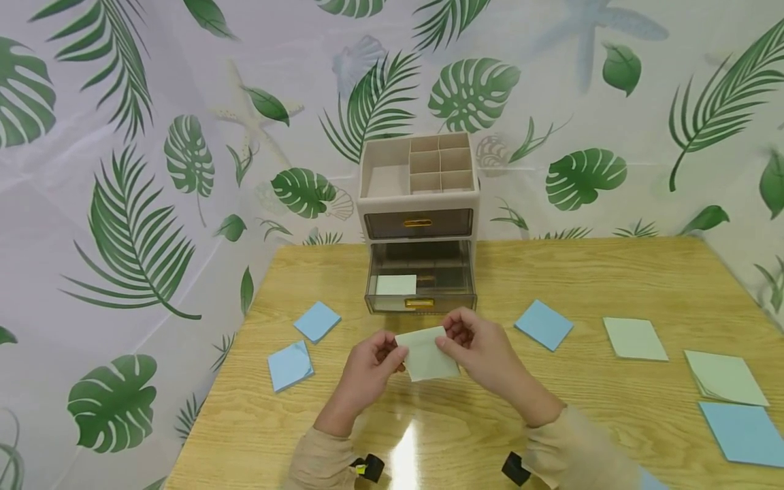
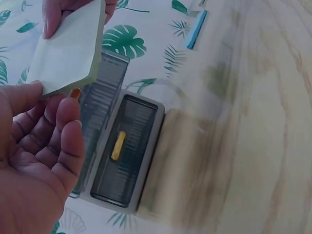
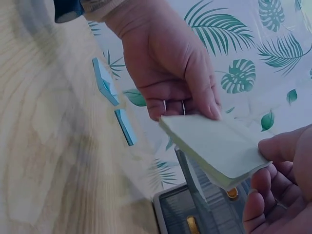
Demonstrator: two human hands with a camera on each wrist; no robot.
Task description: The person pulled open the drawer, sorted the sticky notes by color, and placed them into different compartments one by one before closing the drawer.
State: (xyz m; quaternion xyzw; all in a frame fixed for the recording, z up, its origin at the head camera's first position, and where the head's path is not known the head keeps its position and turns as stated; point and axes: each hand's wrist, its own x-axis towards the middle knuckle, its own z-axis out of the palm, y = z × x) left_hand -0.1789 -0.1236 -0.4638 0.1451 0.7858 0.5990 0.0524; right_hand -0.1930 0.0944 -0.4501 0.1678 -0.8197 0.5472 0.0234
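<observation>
Between both hands, just in front of the drawer unit, is a pale green sticky note pad. My left hand pinches its left edge with the thumb on top. At the upper right corner my right hand pinches it too, thumb on the upper face. The pad's thickness shows in the right wrist view. Behind the hands, the lower drawer of the unit is pulled out. Inside it, on the left, lies another pale green note pad. The upper drawer is closed.
Blue note pads lie on the left of the wooden table. To the right are a blue pad, green pads and another blue pad. The unit's top has open compartments.
</observation>
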